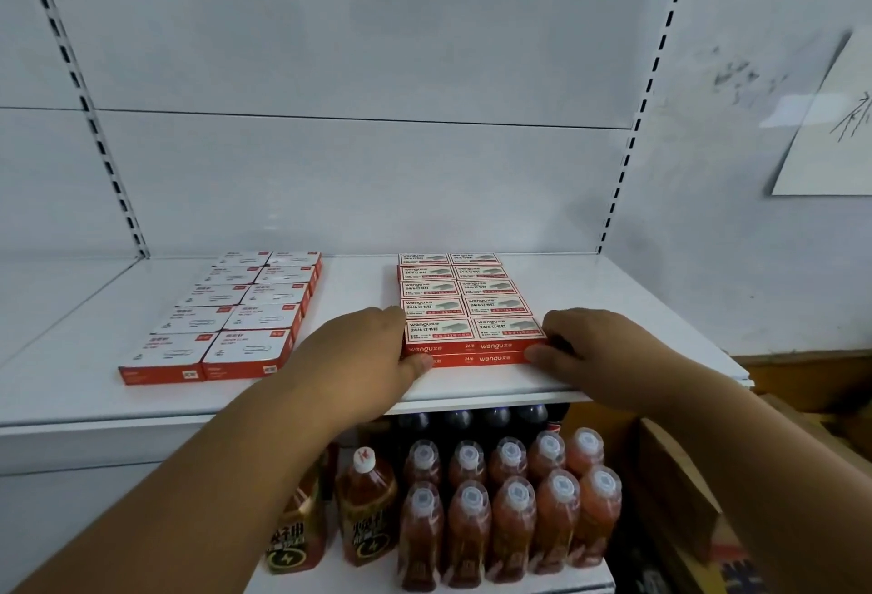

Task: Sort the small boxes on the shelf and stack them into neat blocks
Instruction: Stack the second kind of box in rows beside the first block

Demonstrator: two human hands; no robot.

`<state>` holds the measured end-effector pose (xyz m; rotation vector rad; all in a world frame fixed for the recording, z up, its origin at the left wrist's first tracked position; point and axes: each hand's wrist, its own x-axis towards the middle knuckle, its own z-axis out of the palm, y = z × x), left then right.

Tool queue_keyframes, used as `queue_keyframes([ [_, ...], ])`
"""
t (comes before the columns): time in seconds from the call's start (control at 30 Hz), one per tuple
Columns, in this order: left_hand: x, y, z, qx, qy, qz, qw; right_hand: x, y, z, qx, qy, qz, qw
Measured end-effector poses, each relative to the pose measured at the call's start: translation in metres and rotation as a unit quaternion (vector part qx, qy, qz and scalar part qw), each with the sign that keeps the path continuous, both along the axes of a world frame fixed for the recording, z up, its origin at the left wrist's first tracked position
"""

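Observation:
Two blocks of small red-and-white boxes stand on the white shelf [94, 404]. The staple boxes [467, 305] form a two-wide, two-layer block right of centre. My left hand [363, 353] presses against the block's front left corner, thumb on its front face. My right hand [580, 348] presses against the front right corner, its thumb on the front face too. The paper-clip boxes [236, 315] lie in a two-wide block to the left, apart from both hands.
Below the shelf stand rows of reddish drink bottles [509, 508], two tea bottles [363, 504] and dark cola bottles [472, 421]. Cardboard cartons [684, 489] sit at the lower right. A paper sheet [835, 131] hangs on the right wall.

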<state>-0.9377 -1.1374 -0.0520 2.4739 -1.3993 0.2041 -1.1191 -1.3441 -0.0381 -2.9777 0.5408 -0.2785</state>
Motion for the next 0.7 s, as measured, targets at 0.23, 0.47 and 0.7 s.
queue_keyframes([
  [0.23, -0.019, -0.002, 0.000, -0.119, -0.083, -0.070, 0.987, -0.002, 0.014, -0.001, -0.030, -0.161, 0.086, 0.983],
  [0.47, -0.019, -0.008, -0.007, -0.151, -0.027, -0.058, 0.986, 0.002, 0.019, -0.001, 0.008, -0.202, 0.110, 0.973],
  [0.7, -0.021, -0.008, -0.007, -0.145, -0.049, -0.062, 0.986, 0.002, 0.021, -0.005, -0.005, -0.206, 0.101, 0.973],
])
